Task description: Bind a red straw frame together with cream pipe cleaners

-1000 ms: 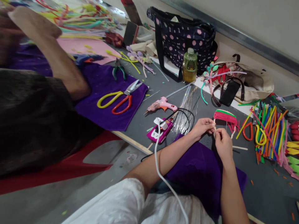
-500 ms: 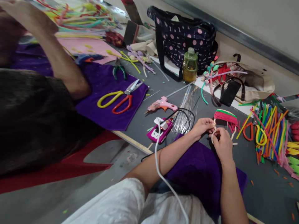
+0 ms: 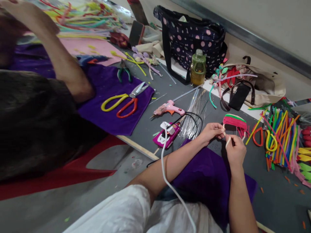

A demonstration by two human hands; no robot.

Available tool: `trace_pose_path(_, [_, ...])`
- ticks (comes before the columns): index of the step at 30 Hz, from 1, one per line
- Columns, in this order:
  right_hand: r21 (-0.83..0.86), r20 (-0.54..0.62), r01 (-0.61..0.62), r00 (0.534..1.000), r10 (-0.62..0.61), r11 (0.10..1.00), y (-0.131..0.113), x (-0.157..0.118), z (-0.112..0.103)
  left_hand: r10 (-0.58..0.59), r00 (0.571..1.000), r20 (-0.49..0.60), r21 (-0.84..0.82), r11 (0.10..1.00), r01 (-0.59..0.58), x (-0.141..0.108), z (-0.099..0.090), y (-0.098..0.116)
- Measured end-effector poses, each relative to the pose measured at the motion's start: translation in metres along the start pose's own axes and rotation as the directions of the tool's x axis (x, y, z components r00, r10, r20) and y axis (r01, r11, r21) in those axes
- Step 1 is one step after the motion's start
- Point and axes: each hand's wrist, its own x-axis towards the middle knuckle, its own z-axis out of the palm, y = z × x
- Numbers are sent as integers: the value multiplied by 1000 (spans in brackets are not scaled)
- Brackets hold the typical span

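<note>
A small pink piece with a green and cream top edge, which looks made of pipe cleaners, is just beyond my hands. A cream pipe cleaner runs at its near side. My left hand pinches the cream strand near the piece's left corner. Close by on the right, my right hand has its fingers closed on the cream pipe cleaner, whose end sticks out to the left. Part of the strand between my fingers is hidden. A purple cloth lies below my forearms.
Left of my hands lie a pink glue gun, a magenta device with a white cable, and clear thin sticks. Scissors rest on another purple cloth. Colourful pipe cleaners are at right. Another person's arm reaches in at left.
My right hand has shifted slightly right and down. The cream loop that stood between my hands has changed into a short, straighter end. My left hand stays nearly in place.
</note>
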Motion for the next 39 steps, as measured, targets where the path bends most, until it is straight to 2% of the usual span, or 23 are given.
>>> trace_pose_path(2, [33,-23,24,999,-23,999,0,2,-2,4,1000,-12,-5,1000,-4,0,0,0])
trace_pose_path(6, [109,-56,187,982,-182,976,0,3,-7,-6,1000,8,-24,1000,7,-1,0,1])
trace_pose_path(8, [167,-38,203,979,-200,965,-2,2,-9,-17,1000,20,-34,999,17,-2,0,1])
trace_pose_path(10, [293,-26,126,992,-124,948,-5,0,-10,-25,1000,11,-31,999,26,-2,0,2])
trace_pose_path(12, [460,-65,-7,997,42,888,-8,-1,-10,-31,999,-6,-22,999,31,-2,0,2])
trace_pose_path(14, [593,-134,-106,964,228,798,-10,-1,-10,-34,999,-12,-18,999,33,-2,1,3])
trace_pose_path(16, [662,-186,-133,924,334,737,-10,1,-10,-35,999,-18,-16,999,34,-2,1,3])
trace_pose_path(18, [688,-197,-135,911,362,713,-9,1,-10,-35,999,-26,-12,999,35,-2,1,3])
trace_pose_path(23, [729,-111,-103,958,265,676,-14,-3,-10,-35,999,-33,-21,999,34,-2,1,3])
trace_pose_path(26, [750,-187,-31,948,257,660,-18,-2,-11,-40,999,-34,-24,999,39,-3,1,4])
trace_pose_path(28, [716,-230,-18,937,261,698,-16,0,-13,-45,998,-38,-24,999,44,-3,1,4])
trace_pose_path(30, [632,-195,-36,960,203,774,-11,0,-15,-48,998,-46,-24,999,47,-3,2,5])
trace_pose_path(32, [548,-43,-66,993,107,834,-5,-1,-16,-46,997,-54,-25,999,45,-3,2,6])
trace_pose_path(33, [524,58,-85,996,64,847,-3,-2,-16,-44,997,-56,-25,999,43,-3,3,6])
trace_pose_path(35, [538,229,-137,973,12,832,-2,-4,-16,-41,998,-57,-24,999,39,-4,2,6])
trace_pose_path(36, [573,268,-162,963,3,804,-3,-5,-16,-40,998,-55,-24,999,39,-4,2,6])
trace_pose_path(37, [622,263,-175,965,7,763,-6,-5,-17,-40,998,-52,-26,999,38,-4,2,6])
trace_pose_path(39, [736,142,-150,988,66,660,-12,-4,-20,-39,998,-45,-29,999,38,-4,1,6])
